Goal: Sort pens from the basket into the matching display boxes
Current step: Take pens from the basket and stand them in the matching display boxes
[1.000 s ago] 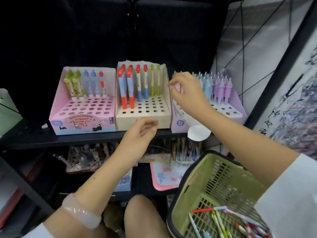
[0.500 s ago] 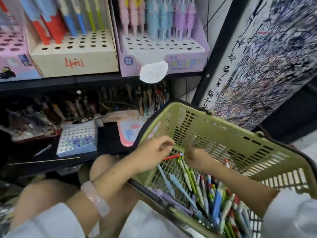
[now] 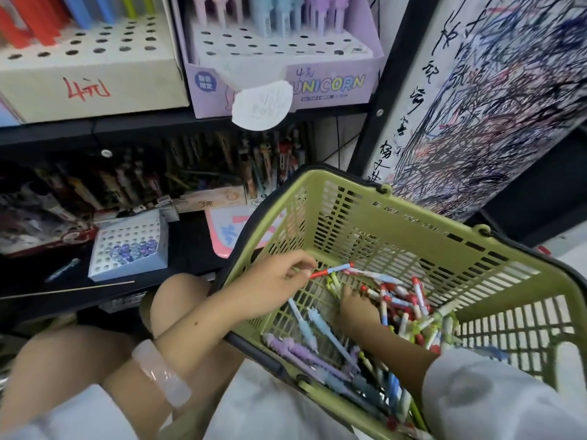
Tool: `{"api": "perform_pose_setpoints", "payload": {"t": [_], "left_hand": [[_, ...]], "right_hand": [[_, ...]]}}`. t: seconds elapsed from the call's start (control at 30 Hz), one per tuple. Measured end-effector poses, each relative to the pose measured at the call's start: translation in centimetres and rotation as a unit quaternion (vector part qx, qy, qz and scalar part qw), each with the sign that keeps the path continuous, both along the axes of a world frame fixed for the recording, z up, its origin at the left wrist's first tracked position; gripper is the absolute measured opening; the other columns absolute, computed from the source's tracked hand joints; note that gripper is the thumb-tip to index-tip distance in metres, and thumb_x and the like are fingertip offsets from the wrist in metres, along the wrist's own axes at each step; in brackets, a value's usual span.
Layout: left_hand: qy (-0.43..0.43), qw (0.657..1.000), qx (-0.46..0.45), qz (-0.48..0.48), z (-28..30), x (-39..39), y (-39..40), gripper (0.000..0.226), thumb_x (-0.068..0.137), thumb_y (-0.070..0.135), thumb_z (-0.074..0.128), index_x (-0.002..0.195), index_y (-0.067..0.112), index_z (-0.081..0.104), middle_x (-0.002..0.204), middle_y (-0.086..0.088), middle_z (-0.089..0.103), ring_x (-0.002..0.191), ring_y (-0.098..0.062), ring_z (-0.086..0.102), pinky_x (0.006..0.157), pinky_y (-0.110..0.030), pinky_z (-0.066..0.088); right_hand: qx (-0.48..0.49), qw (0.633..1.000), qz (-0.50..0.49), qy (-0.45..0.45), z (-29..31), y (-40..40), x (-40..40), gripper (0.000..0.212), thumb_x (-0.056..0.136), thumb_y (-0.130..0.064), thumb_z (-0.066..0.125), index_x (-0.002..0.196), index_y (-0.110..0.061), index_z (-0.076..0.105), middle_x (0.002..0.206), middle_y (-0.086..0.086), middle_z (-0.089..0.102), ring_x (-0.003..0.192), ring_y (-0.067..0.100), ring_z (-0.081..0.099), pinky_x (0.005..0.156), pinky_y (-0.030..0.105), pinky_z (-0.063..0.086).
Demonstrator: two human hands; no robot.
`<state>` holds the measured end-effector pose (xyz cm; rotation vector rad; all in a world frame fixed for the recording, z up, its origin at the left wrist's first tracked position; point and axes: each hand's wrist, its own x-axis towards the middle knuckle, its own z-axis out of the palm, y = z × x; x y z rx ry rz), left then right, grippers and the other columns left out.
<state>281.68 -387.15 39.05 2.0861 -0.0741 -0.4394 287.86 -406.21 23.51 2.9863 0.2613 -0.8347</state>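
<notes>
Since half a second ago, the right hand point(image 3: 355, 308) has pushed deeper into the pile of pens point(image 3: 400, 309) in the green basket point(image 3: 397, 217), while the left hand point(image 3: 273, 281) has lifted the tip of a red-ended pen point(image 3: 330, 271) near the basket's left wall. That pen is pinched between the left thumb and fingers. The right hand's fingers are buried among the pens, so whether they grip anything cannot be told. Purple and blue pens point(image 3: 305, 347) lie along the basket's near edge. Above the basket, a lilac unicorn box point(image 3: 330, 87) and a cream box point(image 3: 92, 87) stand on the shelf point(image 3: 152, 128).
</notes>
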Motion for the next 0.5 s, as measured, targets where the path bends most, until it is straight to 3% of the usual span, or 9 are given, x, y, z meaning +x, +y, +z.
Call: {"api": "perform_pose_setpoints", "payload": {"t": [0.13, 0.2, 0.27, 0.33, 0.4, 0.43, 0.5], "left_hand": [[0.001, 1.000, -0.010, 0.006, 0.2, -0.2, 0.2, 0.026, 0.098, 0.026, 0.043, 0.121, 0.025, 0.053, 0.119, 0.013, 0.054, 0.110, -0.006, 0.050, 0.090, -0.020, 0.040], [0.003, 1.000, -0.023, 0.019, 0.2, -0.1, 0.3, 0.024, 0.097, 0.025, 0.043, 0.119, 0.026, 0.053, 0.117, 0.013, 0.054, 0.110, -0.006, 0.051, 0.089, -0.020, 0.041], [0.012, 0.999, -0.026, 0.045, 0.2, -0.1, 0.3, 0.023, 0.098, 0.026, 0.043, 0.119, 0.025, 0.052, 0.113, 0.012, 0.054, 0.108, -0.006, 0.051, 0.087, -0.020, 0.040], [0.038, 0.996, -0.024, 0.082, 0.1, -0.2, 0.1, 0.026, 0.097, 0.031, 0.042, 0.120, 0.021, 0.050, 0.111, 0.006, 0.055, 0.105, -0.010, 0.053, 0.088, -0.025, 0.042], [0.078, 0.981, -0.112, 0.136, 0.1, -0.4, -0.4, 0.026, 0.096, 0.036, 0.045, 0.114, 0.019, 0.053, 0.111, -0.003, 0.061, 0.104, -0.017, 0.059, 0.093, -0.033, 0.047], [0.089, 0.963, -0.189, 0.171, 0.4, -0.6, -0.6, 0.023, 0.095, 0.035, 0.047, 0.109, 0.018, 0.055, 0.110, -0.007, 0.064, 0.102, -0.020, 0.062, 0.091, -0.034, 0.050], [0.079, 0.911, -0.324, 0.242, 1.2, -0.8, -0.5, 0.016, 0.095, 0.028, 0.049, 0.102, 0.017, 0.059, 0.102, -0.008, 0.068, 0.093, -0.018, 0.066, 0.079, -0.028, 0.055]], "right_hand": [[0.085, 0.996, -0.019, 0.001, 1.1, -1.3, 0.1, 0.044, 0.095, -0.012, 0.042, 0.134, -0.001, 0.025, 0.117, 0.020, 0.055, 0.099, 0.033, 0.059, 0.067, 0.033, 0.041], [0.188, 0.981, -0.044, 0.017, 3.3, -1.3, 0.4, 0.038, 0.096, -0.011, 0.042, 0.130, 0.000, 0.029, 0.096, 0.015, 0.057, 0.080, 0.030, 0.056, 0.059, 0.030, 0.033], [0.285, 0.956, -0.046, 0.050, 6.5, -0.5, 0.4, 0.028, 0.097, -0.011, 0.039, 0.125, -0.008, 0.034, 0.075, 0.004, 0.047, 0.062, 0.017, 0.045, 0.052, 0.028, 0.033], [0.365, 0.928, -0.004, 0.075, 10.3, 0.9, -0.3, 0.019, 0.098, -0.012, 0.039, 0.112, -0.024, 0.039, 0.074, -0.005, 0.044, 0.064, 0.009, 0.045, 0.050, 0.016, 0.036], [0.427, 0.898, 0.070, 0.080, 13.9, 2.7, -1.4, 0.022, 0.096, -0.010, 0.041, 0.101, -0.031, 0.041, 0.082, -0.012, 0.047, 0.073, -0.004, 0.049, 0.060, 0.008, 0.039], [0.442, 0.888, 0.101, 0.079, 15.3, 3.6, -1.9, 0.021, 0.096, -0.008, 0.041, 0.102, -0.029, 0.042, 0.087, -0.012, 0.048, 0.077, -0.007, 0.049, 0.068, 0.010, 0.041], [0.447, 0.880, 0.146, 0.064, 17.6, 5.2, -2.6, 0.015, 0.097, -0.009, 0.040, 0.108, -0.018, 0.044, 0.092, -0.006, 0.053, 0.082, 0.004, 0.054, 0.075, 0.023, 0.047]]}}
